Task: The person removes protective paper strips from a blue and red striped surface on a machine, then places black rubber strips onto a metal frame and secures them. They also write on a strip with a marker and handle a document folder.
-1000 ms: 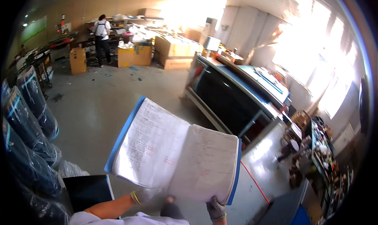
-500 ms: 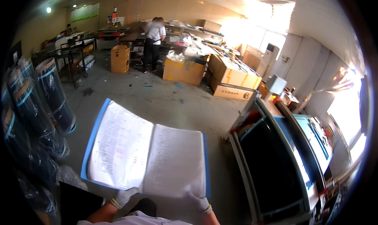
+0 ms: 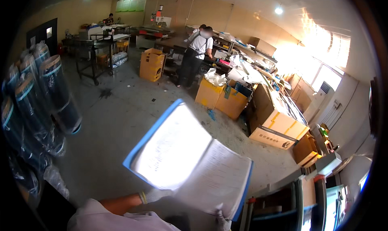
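Note:
An open blue folder (image 3: 169,146) of written pages is held out before me, tilted with its right side lower. Glare washes out much of its left page. My left hand (image 3: 156,195), in a pale knit glove with a yellow-striped cuff, grips the bottom edge near the spine; its fingers pass beneath the cover. My right hand (image 3: 222,219), gloved too, holds the lower right part, the thumb lying on the page and the other fingers hidden below.
Plastic-wrapped dark rolls (image 3: 60,93) stand at the left. A cart (image 3: 95,55) is farther back. Cardboard boxes (image 3: 279,122) and a cluttered workbench stretch along the right, with people standing beside it. A framed machine (image 3: 299,202) occupies the lower right.
My view has swung, so the room's things sit farther right or lower. The folder appears farther right and more tilted; both hands keep hold of it.

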Demonstrator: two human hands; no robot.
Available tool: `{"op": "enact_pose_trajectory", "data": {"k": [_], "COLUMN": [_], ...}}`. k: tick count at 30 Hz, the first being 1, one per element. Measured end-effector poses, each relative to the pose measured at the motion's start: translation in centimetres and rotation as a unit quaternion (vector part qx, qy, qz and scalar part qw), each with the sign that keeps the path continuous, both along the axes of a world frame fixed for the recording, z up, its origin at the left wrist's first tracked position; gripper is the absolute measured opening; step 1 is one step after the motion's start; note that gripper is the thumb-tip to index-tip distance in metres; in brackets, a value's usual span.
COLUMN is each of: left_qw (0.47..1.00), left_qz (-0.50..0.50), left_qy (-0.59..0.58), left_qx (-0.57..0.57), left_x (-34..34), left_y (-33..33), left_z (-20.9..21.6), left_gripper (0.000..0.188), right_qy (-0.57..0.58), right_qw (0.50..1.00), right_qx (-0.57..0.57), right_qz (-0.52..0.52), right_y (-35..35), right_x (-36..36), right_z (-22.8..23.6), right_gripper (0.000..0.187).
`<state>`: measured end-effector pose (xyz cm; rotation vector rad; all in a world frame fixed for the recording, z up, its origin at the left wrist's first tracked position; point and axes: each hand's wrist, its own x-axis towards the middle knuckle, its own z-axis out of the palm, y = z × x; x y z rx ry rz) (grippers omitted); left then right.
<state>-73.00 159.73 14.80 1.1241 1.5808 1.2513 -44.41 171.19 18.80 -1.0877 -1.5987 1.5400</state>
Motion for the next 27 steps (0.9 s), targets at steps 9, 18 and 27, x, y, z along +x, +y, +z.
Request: {"op": "enact_pose_trajectory", "data": {"k": [9,18,27], "left_qw": [0.978,0.997,0.966], "left_qz": [-0.130,-0.081,-0.250], "left_qy": [0.161,-0.006,-0.059], "left_qx": [-0.010,-0.005,0.028], "left_x": [-2.4,-2.7,9.2], "left_y": [34.1,65.8,107.5], "left_z": [1.8,-2.5,-0.4], "left_gripper": [0.020,0.018,0.043], "right_qy": [0.043,0.031,0.171], "right_qw": [0.995,0.998,0.901], "right_qx": [0.089,0.054,-0.166], "right_qz": [0.000,0.021,-0.362], "right_y": [34.3,65.6,88.3], "right_x": [1.4,1.2,11.3], "right_z": [-3.2,-2.6,2.6], "right_gripper": [0.047,0.034,0.026]}}
